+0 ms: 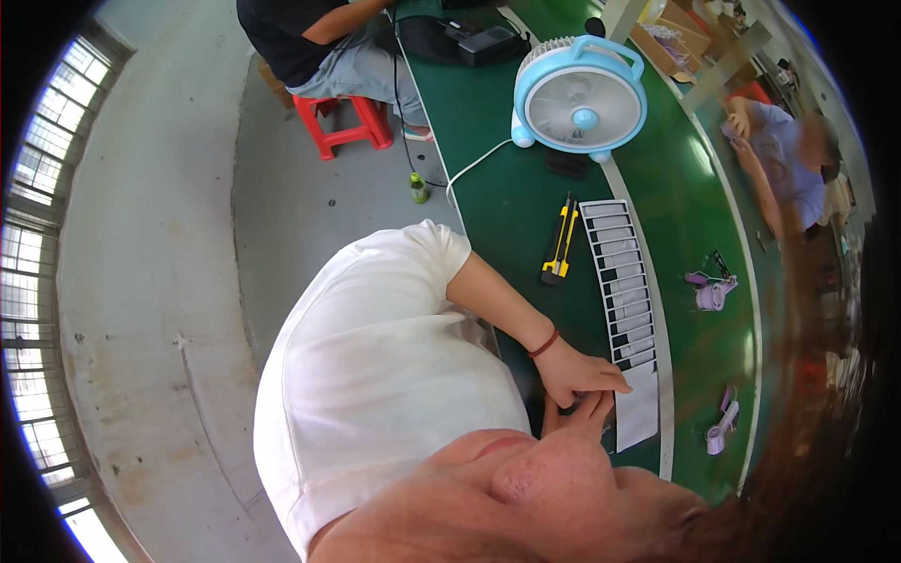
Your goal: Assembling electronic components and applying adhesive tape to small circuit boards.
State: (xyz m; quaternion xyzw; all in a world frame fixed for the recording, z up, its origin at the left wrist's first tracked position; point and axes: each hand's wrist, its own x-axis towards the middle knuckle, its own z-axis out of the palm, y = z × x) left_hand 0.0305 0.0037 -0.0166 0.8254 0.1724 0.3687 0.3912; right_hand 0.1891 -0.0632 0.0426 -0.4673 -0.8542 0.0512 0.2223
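My left hand [577, 371], with a red band at the wrist, is bent over the green table. Its fingers are closed close together, and the index finger reaches to a plain white sheet [638, 408]. Just below it, my right hand [589, 413] is partly hidden, its fingers curled towards the left one. A small lilac and dark bit shows between the hands, too covered to name. Beyond the sheet's far end lies a long white ladder-like strip [624, 281] with grey rectangles in its rows. A yellow and black utility knife [560, 242] rests beside the strip.
A light blue fan [582, 98] stands farther along the table, its white cable hanging over the edge. Small lilac parts [713, 293] lie on the green surface past a pale rail. One co-worker sits on a red stool [345, 122]; another works across. A green bottle [419, 188] stands on the floor.
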